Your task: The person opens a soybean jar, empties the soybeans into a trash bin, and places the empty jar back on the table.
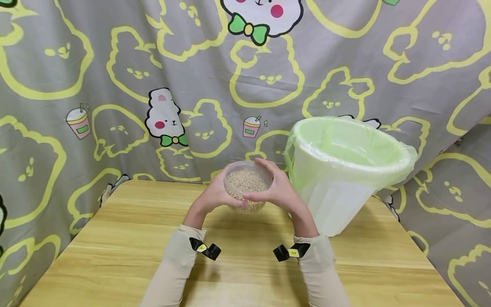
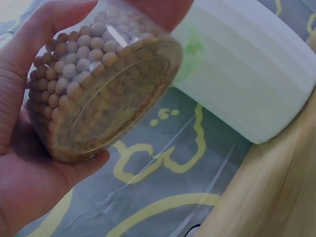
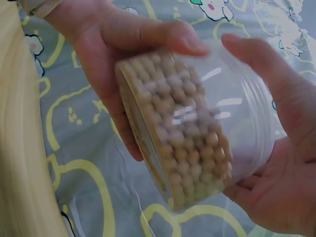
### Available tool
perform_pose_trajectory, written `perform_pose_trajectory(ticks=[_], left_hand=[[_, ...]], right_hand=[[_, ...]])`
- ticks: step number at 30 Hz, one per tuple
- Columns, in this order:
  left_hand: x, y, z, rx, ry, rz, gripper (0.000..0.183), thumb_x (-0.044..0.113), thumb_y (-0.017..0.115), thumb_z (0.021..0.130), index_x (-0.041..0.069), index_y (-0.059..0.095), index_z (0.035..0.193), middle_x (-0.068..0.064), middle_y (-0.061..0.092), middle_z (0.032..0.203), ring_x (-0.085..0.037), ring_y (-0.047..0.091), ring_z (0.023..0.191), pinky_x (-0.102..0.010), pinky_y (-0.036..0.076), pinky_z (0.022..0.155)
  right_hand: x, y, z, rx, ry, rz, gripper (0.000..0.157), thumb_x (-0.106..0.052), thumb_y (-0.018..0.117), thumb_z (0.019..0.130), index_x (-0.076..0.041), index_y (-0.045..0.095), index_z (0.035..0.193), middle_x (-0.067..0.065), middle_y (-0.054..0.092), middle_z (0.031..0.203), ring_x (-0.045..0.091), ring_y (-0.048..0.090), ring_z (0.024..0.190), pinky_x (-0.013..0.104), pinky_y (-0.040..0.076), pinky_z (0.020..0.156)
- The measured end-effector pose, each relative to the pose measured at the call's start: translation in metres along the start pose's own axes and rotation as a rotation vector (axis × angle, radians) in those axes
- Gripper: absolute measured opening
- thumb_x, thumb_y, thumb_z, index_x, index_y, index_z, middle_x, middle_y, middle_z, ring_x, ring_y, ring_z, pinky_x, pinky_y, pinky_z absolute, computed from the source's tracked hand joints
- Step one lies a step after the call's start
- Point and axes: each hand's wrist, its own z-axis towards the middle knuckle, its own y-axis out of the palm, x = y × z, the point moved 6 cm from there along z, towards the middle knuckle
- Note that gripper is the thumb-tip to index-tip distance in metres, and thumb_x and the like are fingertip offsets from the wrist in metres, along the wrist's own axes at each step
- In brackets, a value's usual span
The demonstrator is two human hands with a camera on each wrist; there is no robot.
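Note:
A clear plastic jar (image 1: 249, 183), partly filled with small round beige beads (image 2: 89, 49), is held above the wooden table between both hands. My left hand (image 1: 215, 192) grips its left side, thumb toward me; in the right wrist view those left fingers wrap the jar's lower part, near its base. My right hand (image 1: 281, 189) grips the right side, with fingers and thumb near the clear upper rim (image 3: 261, 123). The jar tilts, and the left wrist view shows its round ridged bottom (image 2: 123, 108).
Right of the hands, a white bin (image 1: 337, 200) lined with a pale green plastic bag (image 1: 356, 149) stands tilted on the wooden table (image 1: 126, 238). A grey curtain (image 1: 207, 76) with yellow cartoon outlines hangs behind and at the sides of the table.

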Motion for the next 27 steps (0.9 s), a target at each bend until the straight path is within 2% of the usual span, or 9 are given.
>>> perform_pose_trajectory(ticks=[4,6,10,13,17,21,27], left_hand=[[0.004,0.0,0.0,-0.069,0.047,-0.033,0.111,0.007,0.095,0.061,0.015,0.036,0.155,-0.009,0.05,0.145,-0.028,0.052,0.127,-0.046,0.047,0.108],[0.004,0.0,0.0,-0.057,0.039,-0.036,0.109,0.007,0.095,0.062,0.016,0.036,0.154,-0.009,0.049,0.145,-0.028,0.052,0.126,-0.045,0.047,0.107],[0.004,-0.003,0.001,0.073,-0.015,0.011,0.109,0.006,0.095,0.063,0.019,0.035,0.154,-0.009,0.046,0.147,-0.029,0.051,0.128,-0.046,0.048,0.106],[0.007,-0.002,0.0,0.182,-0.045,0.127,0.116,0.013,0.098,0.059,0.018,0.033,0.155,-0.009,0.047,0.148,-0.029,0.051,0.131,-0.048,0.046,0.107],[0.01,0.002,0.001,0.241,-0.057,0.263,0.126,0.024,0.102,0.053,0.017,0.031,0.156,-0.009,0.05,0.148,-0.028,0.051,0.133,-0.049,0.045,0.11],[0.009,0.003,0.001,0.202,-0.067,0.24,0.126,0.024,0.101,0.054,0.017,0.03,0.158,-0.009,0.049,0.148,-0.028,0.051,0.132,-0.05,0.046,0.109],[0.003,0.0,0.0,0.072,-0.057,0.095,0.115,0.01,0.096,0.061,0.015,0.032,0.156,-0.009,0.048,0.147,-0.028,0.051,0.129,-0.048,0.047,0.107]], right_hand=[[-0.001,-0.001,0.0,-0.069,-0.067,0.055,0.096,-0.017,0.093,0.069,-0.017,0.046,0.152,0.009,0.049,0.154,0.028,0.055,0.129,0.049,0.046,0.107],[-0.001,-0.001,0.001,-0.068,-0.066,0.052,0.096,-0.017,0.092,0.071,-0.016,0.044,0.154,0.011,0.047,0.156,0.03,0.054,0.131,0.05,0.046,0.108],[-0.002,0.002,0.001,0.027,0.018,-0.027,0.102,-0.028,0.093,0.07,-0.016,0.04,0.156,0.01,0.041,0.159,0.031,0.049,0.136,0.053,0.044,0.11],[-0.002,0.009,0.003,0.1,0.072,-0.08,0.109,-0.035,0.094,0.068,-0.013,0.036,0.157,0.012,0.037,0.159,0.033,0.045,0.138,0.054,0.042,0.113],[-0.002,0.017,0.004,0.188,0.101,-0.106,0.114,-0.041,0.094,0.066,-0.007,0.035,0.157,0.015,0.037,0.156,0.033,0.044,0.139,0.054,0.04,0.114],[-0.002,0.016,0.003,0.206,0.088,-0.124,0.112,-0.041,0.094,0.064,-0.006,0.039,0.155,0.014,0.041,0.154,0.032,0.047,0.136,0.053,0.044,0.111],[-0.002,0.013,0.003,0.07,0.01,-0.144,0.108,-0.039,0.095,0.064,-0.012,0.042,0.154,0.009,0.044,0.153,0.031,0.049,0.134,0.054,0.044,0.11]])
